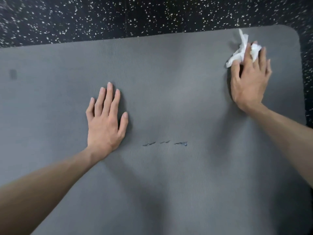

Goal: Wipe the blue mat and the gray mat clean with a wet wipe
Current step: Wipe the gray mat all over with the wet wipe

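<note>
The gray mat (169, 92) fills most of the view, its far edge running from nine o'clock up toward one o'clock, where a rounded corner shows. Beyond that edge lies the black floor (118, 16), flecked with white. The left hand (105, 122) lies palm down on the mat, a little toward nine o'clock of the middle, its fingers straight, slightly spread and holding nothing. The right hand (249, 78) is at two o'clock, near the rounded corner, pressing a crumpled white wipe (240, 53) onto the mat; the fingers lie across the wipe, which bunches out past the fingertips and between them. Three short tears (165, 143) sit in a row in the mat at about five o'clock from the left hand. A small dark mark (13, 74) sits on the mat toward nine o'clock.
</note>
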